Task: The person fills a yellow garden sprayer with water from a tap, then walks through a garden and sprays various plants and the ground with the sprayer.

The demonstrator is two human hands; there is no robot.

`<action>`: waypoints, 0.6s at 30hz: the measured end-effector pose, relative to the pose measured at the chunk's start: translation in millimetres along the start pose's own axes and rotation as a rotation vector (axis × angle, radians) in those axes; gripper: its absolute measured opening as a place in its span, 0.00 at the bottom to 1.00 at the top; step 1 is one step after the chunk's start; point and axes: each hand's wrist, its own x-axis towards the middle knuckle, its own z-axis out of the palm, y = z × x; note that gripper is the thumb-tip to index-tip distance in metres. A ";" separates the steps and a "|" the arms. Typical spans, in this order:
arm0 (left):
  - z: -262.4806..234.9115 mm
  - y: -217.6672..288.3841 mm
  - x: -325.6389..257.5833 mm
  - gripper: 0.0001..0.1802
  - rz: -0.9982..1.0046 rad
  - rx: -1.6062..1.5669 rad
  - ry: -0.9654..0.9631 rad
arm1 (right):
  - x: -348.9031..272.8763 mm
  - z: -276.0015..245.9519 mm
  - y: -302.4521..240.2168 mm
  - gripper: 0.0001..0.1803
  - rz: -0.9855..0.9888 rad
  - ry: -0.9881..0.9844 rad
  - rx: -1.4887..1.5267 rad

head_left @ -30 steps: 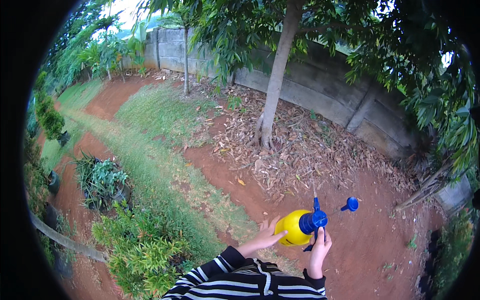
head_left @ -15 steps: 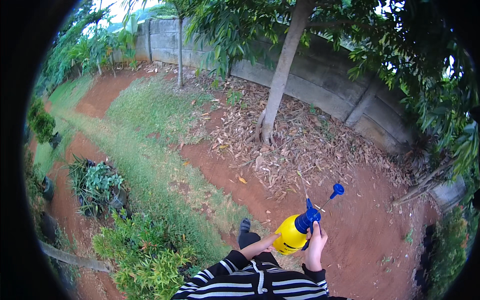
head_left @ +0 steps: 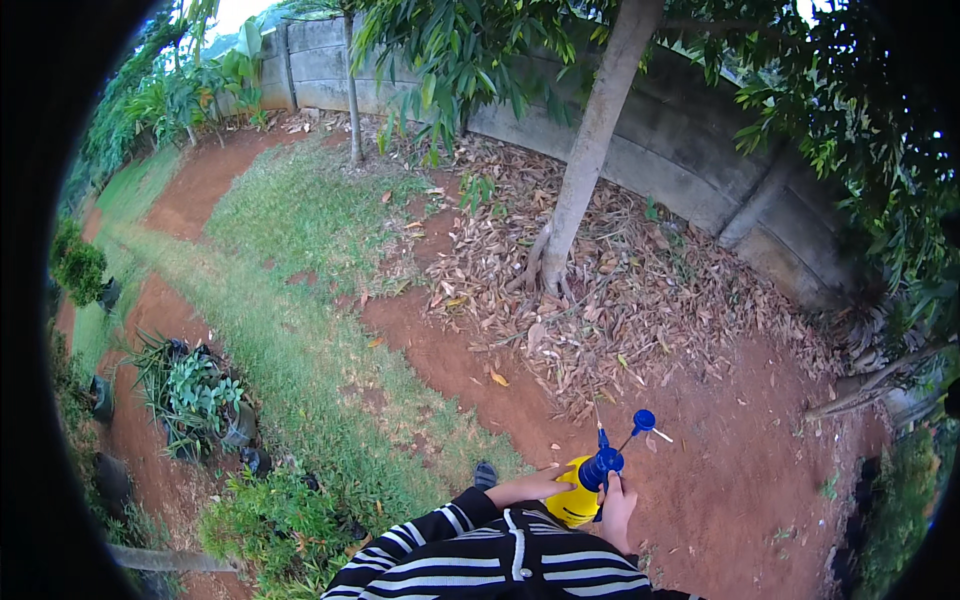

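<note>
A yellow pump sprayer with a blue top is held tilted close in front of my striped top. Its blue plunger knob stands out on a thin metal rod, and a slim wand points away toward the leaves. My left hand lies against the left side of the yellow tank, its fingers partly stretched over it. Around the blue handle at the neck, my right hand is closed, with the thumb near the top. The lower end of the tank is hidden by my hands and clothes.
Red bare soil lies to the right, and grass to the left. Dry leaves surround a tree trunk before a concrete wall. Potted plants and a bush stand at left; my foot shows below.
The sprayer has come lower and nearer my body, slightly leftward in view. My left hand sits higher along the tank. The whole view has shifted a little, and my right hand keeps its grip.
</note>
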 end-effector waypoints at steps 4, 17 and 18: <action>-39.9 21.8 5.0 0.44 -0.015 0.034 -0.019 | 28.3 30.8 -12.5 0.17 0.009 -0.025 -0.060; -100.5 -0.9 28.2 0.40 0.032 0.080 -0.269 | 47.3 84.6 24.6 0.16 -0.057 0.215 -0.369; -107.0 -3.3 26.5 0.39 0.047 0.039 -0.330 | 44.6 88.5 27.2 0.17 -0.037 0.259 -0.409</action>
